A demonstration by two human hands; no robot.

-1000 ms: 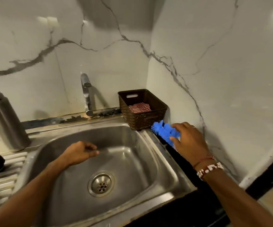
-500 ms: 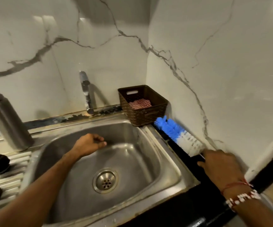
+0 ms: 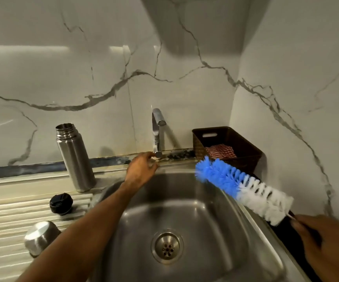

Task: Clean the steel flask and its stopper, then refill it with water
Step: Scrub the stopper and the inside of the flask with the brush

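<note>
Two marble walls (grey-veined) | steel sink | ribbed drainboard | flask upright

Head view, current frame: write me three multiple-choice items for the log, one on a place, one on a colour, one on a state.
1. Where does the flask stand?
A. Inside the brown basket
B. On the counter left of the sink
C. In the sink bowl

2. What colours are the bristles of the brush?
A. Blue and white
B. Green and yellow
C. All black

3. What state is the flask in?
A. Capped and upright
B. Lying on its side
C. Upright with its mouth open

Answers:
1 B: it stands on the counter, just beyond the sink's left rim.
2 A: the tip half is blue and the half nearer the handle is white.
3 C: the threaded neck is bare, and the black stopper lies apart on the drainboard.
</note>
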